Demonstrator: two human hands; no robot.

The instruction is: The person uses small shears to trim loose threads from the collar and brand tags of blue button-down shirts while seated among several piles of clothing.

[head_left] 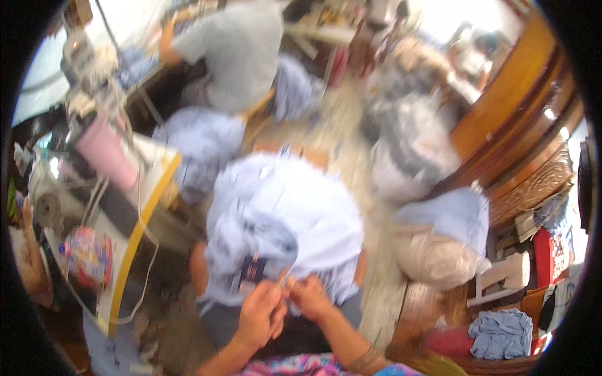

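Note:
A heap of light blue cloth garments (pixel 301 213) lies across my lap. Over its near edge my left hand (pixel 262 311) and my right hand (pixel 307 297) are close together, fingers closed in a pinch. A thin pale strip (pixel 285 276) shows between the fingertips; blur hides what it is. Just beyond the left hand a dark navy tag (pixel 253 269) rests against the cloth. A darker blue fold (pixel 276 235) lies above it.
At left stands a sewing table with a yellow edge (pixel 141 229), a pink cylinder (pixel 106 153) and a loose cable. A person in a grey shirt (pixel 241 53) sits ahead. Plastic bags (pixel 414 147), a cloth-topped beige sack (pixel 436 254) and a small white stool (pixel 501 276) stand at right.

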